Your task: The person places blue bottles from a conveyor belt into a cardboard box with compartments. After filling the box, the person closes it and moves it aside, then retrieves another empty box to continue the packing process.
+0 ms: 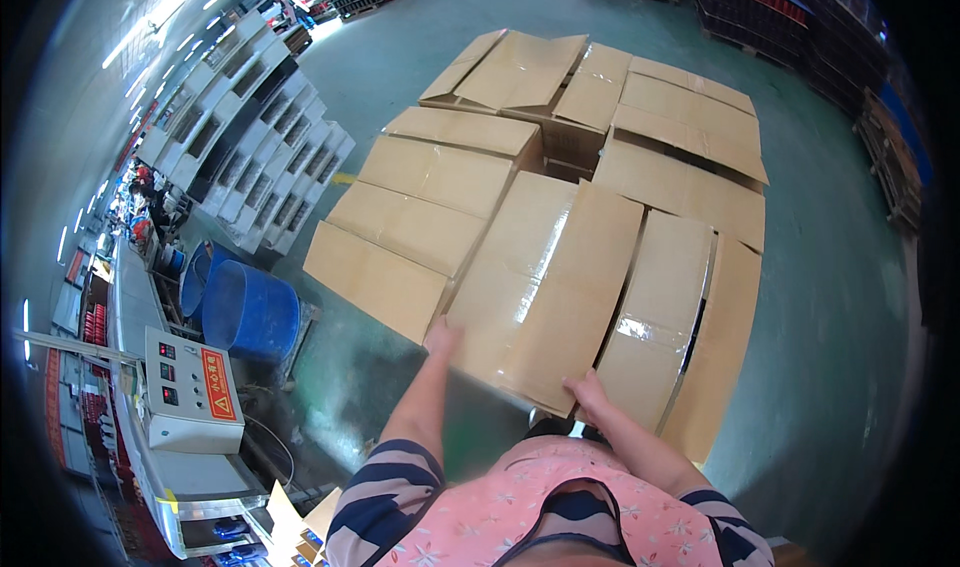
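Brown cardboard boxes stand close together in a block in front of me, around a dark gap near the middle. At the near side, a box (545, 287) with shiny clear tape down its top sits between my hands. My left hand (442, 338) grips its near left corner, beside the raised flap of the left box (375, 277). My right hand (588, 395) is closed at its near right corner, against the taped box (650, 337) to the right. The undersides of my fingers are hidden.
A grey control box (190, 392) with a red warning label stands at the left, near a blue drum (250, 312). Behind them rise stacked white slatted units (260, 137). Dark stacks (755, 12) and wooden pallets (885, 157) line the far right. Green floor (830, 297) surrounds the boxes.
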Motion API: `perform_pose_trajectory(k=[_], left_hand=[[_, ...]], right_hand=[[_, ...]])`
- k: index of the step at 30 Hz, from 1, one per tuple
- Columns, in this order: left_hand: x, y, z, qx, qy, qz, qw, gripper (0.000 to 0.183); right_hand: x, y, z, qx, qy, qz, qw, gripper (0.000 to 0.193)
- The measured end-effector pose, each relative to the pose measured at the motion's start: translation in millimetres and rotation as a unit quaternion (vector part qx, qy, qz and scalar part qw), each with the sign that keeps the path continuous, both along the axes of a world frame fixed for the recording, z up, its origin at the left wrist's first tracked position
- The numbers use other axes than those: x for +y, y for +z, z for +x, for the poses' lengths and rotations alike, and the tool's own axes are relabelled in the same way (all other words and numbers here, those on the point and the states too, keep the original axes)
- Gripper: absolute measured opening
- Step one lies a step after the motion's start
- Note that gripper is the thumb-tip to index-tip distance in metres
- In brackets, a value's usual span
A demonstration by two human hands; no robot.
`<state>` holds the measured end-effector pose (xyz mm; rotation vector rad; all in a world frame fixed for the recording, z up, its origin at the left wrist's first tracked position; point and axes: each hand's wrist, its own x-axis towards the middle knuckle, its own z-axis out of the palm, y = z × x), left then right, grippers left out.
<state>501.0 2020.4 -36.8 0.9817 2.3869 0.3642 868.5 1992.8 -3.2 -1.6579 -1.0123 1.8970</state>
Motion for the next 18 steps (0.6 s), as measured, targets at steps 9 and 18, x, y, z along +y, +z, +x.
perform_pose_trajectory(k=[9,18], left_hand=[[-16.0,-28.5,-6.2,-0.009,0.002,0.025,1.000,0.070],[17.1,-57.9,-40.9,-0.147,0.055,0.110,0.982,0.063]], right_hand=[[-29.2,-18.1,-4.5,0.048,-0.021,0.118,0.992,0.049],[18.4,-74.4,-29.6,-0.016,-0.040,-0.025,0.999,0.032]])
